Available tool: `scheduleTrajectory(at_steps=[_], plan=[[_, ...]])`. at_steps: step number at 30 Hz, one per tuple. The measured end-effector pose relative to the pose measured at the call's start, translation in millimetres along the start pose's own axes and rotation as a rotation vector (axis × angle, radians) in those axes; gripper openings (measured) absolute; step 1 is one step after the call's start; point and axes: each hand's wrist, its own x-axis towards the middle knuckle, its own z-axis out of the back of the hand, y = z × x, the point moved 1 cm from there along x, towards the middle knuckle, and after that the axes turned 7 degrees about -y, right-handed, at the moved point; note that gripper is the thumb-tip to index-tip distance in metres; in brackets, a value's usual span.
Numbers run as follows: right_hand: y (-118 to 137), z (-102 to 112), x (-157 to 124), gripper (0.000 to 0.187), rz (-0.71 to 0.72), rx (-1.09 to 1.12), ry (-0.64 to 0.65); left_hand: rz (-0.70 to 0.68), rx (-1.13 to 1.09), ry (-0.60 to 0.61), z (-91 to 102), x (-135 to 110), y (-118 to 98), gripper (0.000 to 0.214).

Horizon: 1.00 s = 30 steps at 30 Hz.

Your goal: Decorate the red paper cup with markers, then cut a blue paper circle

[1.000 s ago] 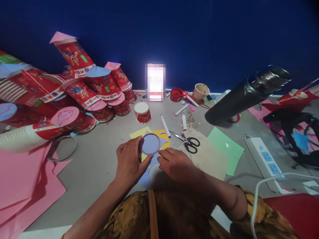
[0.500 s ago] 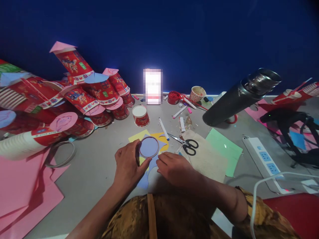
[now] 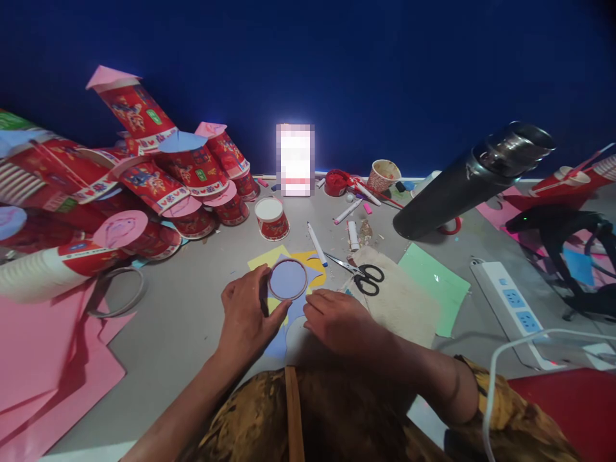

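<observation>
My left hand [image 3: 253, 308] curves its thumb and index finger around the rim of a thin round ring [image 3: 271, 280]. The ring lies flat on lavender paper [image 3: 312, 282] with curved cut edges, and more lavender shows inside it. To its right, my right hand [image 3: 334, 317] rests on the paper's edge with fingers closed together; whatever they pinch is hidden. Yellow paper [image 3: 267, 256] sticks out beneath the lavender sheet. A capped white marker [image 3: 316, 244] lies just behind, and black-handled scissors [image 3: 368, 279] sit beyond my right hand, blades partly apart.
Stacked red paper cups [image 3: 192, 170] with paper tops fill the left. A single red cup [image 3: 273, 219] stands ahead, near a glowing screen [image 3: 295, 157]. On the right are a black flask [image 3: 452, 199], green paper [image 3: 436, 285], a cloth-like sheet [image 3: 409, 305] and a power strip [image 3: 513, 308].
The view has tilted slightly, so things at the back appear a little higher. Both hands keep nearly the same place around the ring and the paper.
</observation>
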Motion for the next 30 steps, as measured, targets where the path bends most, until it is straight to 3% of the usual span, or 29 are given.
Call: scheduleTrajectory(at_steps=[6, 14, 24, 30], plan=[[-0.1, -4.4, -1.6, 0.012, 0.001, -0.004, -0.059, -0.064, 0.013, 0.033, -0.5, -1.0, 1.0, 0.037], [-1.9, -8.3, -1.2, 0.008, 0.013, 0.002, -0.034, -0.046, 0.004, 0.035, 0.4, -1.6, 1.2, 0.021], [-1.9, -9.2, 0.1, 0.012, 0.012, -0.02, -0.014, -0.066, 0.006, 0.01, -1.8, -1.5, 1.2, 0.02], [-2.6, -7.8, -0.1, 0.015, 0.045, -0.004, -0.039, -0.082, 0.009, -0.031, 2.8, -5.7, 1.5, 0.032]])
